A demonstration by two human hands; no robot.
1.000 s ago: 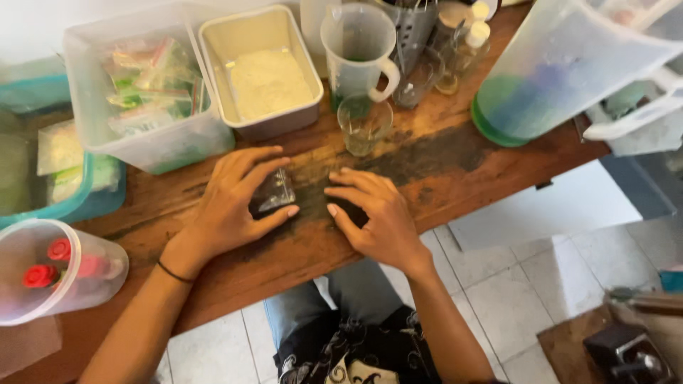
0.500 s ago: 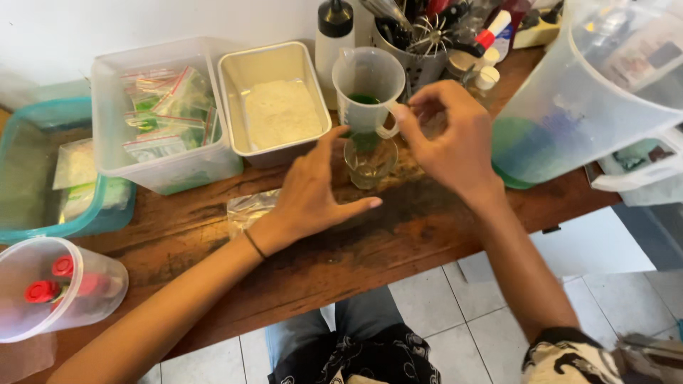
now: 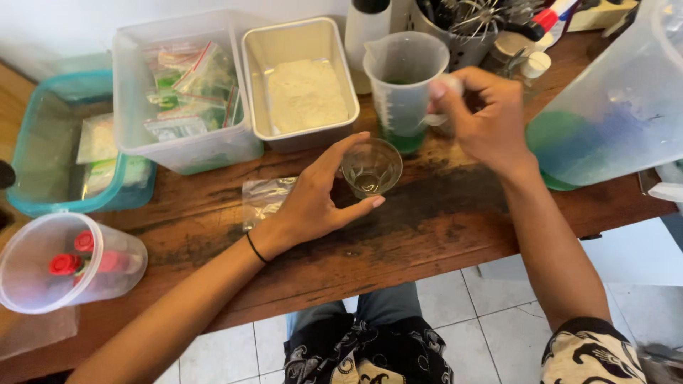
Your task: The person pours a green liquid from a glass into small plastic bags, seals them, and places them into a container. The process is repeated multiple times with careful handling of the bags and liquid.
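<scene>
A small clear drinking glass stands upright on the wooden table. My left hand curls around its left side, thumb and fingers touching it. Behind it stands a translucent measuring jug holding green liquid at the bottom. My right hand grips the jug's handle on its right side. A small clear plastic bag lies flat on the table just left of my left hand.
A white tub of pale powder, a clear box of sachets and a teal bin line the back. A large clear pitcher stands at right. A tipped clear container with red caps lies at the front left.
Both hands left the small bag at the table's middle and moved back: the left now cups the glass, and the right has closed on the jug's handle.
</scene>
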